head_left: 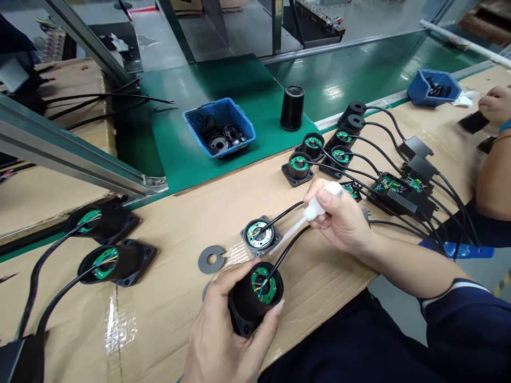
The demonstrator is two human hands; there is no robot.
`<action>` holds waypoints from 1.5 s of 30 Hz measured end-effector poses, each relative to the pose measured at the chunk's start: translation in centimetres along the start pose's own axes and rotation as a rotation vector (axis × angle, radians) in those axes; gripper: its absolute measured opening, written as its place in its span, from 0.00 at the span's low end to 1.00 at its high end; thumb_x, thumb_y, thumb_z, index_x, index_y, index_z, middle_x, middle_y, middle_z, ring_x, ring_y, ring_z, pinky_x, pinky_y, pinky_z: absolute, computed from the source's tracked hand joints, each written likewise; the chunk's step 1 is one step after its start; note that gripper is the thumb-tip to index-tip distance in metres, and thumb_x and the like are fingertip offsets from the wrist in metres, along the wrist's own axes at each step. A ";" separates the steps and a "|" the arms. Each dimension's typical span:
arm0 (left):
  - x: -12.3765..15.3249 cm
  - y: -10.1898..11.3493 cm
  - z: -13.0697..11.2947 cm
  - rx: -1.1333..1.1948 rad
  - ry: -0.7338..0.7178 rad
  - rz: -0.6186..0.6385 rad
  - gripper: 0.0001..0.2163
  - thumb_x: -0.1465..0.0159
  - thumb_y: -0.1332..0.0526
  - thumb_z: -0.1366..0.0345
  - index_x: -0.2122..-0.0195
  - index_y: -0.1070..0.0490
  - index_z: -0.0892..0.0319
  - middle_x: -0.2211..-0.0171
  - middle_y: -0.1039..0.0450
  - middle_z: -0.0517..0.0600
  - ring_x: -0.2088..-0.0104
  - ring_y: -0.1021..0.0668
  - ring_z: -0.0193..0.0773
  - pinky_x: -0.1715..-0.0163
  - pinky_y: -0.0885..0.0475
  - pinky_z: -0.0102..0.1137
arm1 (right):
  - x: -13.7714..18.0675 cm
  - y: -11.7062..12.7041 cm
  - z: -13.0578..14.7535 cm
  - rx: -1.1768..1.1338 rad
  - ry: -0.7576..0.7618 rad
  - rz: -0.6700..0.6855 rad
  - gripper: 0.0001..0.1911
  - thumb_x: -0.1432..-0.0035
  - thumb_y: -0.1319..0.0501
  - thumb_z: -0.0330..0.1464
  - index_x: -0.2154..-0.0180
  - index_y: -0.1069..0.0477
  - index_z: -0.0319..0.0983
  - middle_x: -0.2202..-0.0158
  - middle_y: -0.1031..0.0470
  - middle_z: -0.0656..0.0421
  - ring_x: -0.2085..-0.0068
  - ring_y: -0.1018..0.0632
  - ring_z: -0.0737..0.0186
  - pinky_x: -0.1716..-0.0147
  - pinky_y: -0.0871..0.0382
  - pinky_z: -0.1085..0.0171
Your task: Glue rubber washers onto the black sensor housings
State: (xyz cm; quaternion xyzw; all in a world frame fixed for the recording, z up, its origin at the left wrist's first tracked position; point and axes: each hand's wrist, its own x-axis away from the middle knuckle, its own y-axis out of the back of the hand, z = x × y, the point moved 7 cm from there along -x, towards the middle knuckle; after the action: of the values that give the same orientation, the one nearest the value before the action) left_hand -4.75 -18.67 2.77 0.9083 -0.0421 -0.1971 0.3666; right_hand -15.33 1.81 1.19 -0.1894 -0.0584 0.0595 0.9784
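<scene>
My left hand is wrapped round a black cylindrical housing with a square flange, tilted on the bench. Inside its mouth sits a green circuit board with coloured wires and a black cable. Pinched in my right hand is a white squeeze bottle, its long thin nozzle pointing down left, above and beyond the held housing. Just behind stands another flanged housing with a pale ring round its board. A flat dark grey washer lies to the left of it.
Two wired housings lie at left. Several more stand at back right, cabled to black boxes with exposed boards. A blue bin of black parts and a black cup-like cylinder rest on the green mat. At far right is another person's hand.
</scene>
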 end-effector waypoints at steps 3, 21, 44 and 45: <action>0.5 0.0 0.1 0.055 -0.016 -0.039 0.25 0.38 0.30 0.61 0.44 0.37 0.58 0.49 0.22 0.56 0.48 0.18 0.43 0.48 0.21 0.35 | 0.8 -0.4 1.1 0.105 0.126 0.014 0.25 0.44 0.30 0.53 0.74 0.33 0.41 0.79 0.35 0.65 0.79 0.37 0.71 0.80 0.47 0.67; -0.1 0.1 -1.3 -0.023 -0.214 -0.013 0.26 0.41 0.29 0.72 0.44 0.38 0.63 0.50 0.24 0.60 0.47 0.21 0.45 0.48 0.21 0.39 | 1.9 -4.5 3.1 0.341 0.334 0.318 0.20 0.43 0.27 0.36 0.73 0.38 0.40 0.79 0.37 0.69 0.79 0.38 0.75 0.81 0.44 0.71; 0.0 -0.5 -1.2 -0.065 -0.187 0.032 0.21 0.39 0.31 0.68 0.48 0.36 0.64 0.52 0.26 0.59 0.49 0.20 0.44 0.49 0.20 0.36 | 2.6 -4.6 2.4 0.487 0.411 0.387 0.19 0.45 0.24 0.37 0.71 0.34 0.38 0.76 0.38 0.70 0.75 0.38 0.75 0.76 0.44 0.70; -0.1 -0.4 -1.2 -0.065 -0.185 0.028 0.20 0.38 0.31 0.68 0.48 0.36 0.64 0.52 0.26 0.59 0.49 0.20 0.45 0.50 0.20 0.36 | 2.6 -4.6 2.4 0.484 0.408 0.393 0.19 0.45 0.24 0.37 0.70 0.34 0.38 0.76 0.38 0.70 0.75 0.38 0.75 0.76 0.44 0.70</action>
State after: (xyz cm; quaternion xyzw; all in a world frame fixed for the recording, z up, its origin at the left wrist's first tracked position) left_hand -4.37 -17.53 3.30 0.8731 -0.0823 -0.2762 0.3931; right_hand -12.64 -1.19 5.33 0.0319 0.1911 0.2192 0.9563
